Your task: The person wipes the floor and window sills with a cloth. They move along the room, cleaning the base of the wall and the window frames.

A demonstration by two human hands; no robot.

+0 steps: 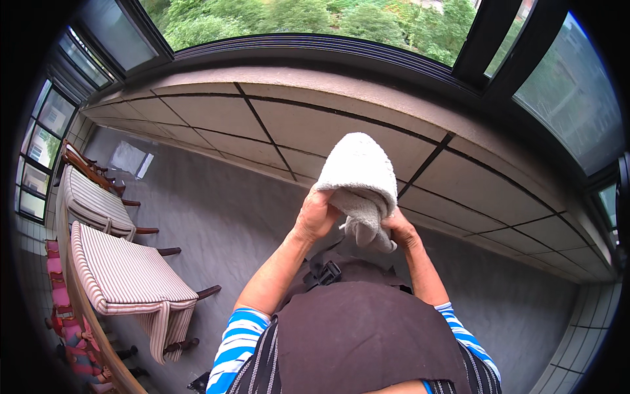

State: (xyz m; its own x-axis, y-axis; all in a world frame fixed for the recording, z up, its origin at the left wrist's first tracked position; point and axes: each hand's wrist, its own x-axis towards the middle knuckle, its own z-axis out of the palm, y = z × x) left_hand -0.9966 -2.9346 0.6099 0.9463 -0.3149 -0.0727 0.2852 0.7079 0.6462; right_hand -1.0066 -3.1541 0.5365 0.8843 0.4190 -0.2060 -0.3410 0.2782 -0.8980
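A bunched white terry cloth point(357, 164) is held up in front of my body, between both hands. My left hand point(316, 213) grips its left side, the fingers partly hidden under the folds. On the other side, my right hand point(399, 228) is closed on the lower right part, where the fabric gathers into a twisted, greyish bundle. The upper end of the cloth forms a rounded flap toward the wall. A dark brown apron point(367, 335) with a black buckle covers my front below the hands.
Ahead stands a low tiled wall point(328, 125) with a stone ledge point(295, 80) under dark-framed windows. At the left, striped cushioned seats point(131, 266) with dark wooden legs rest by a curved wooden rail point(82, 299). Light reflects off the grey floor point(216, 223).
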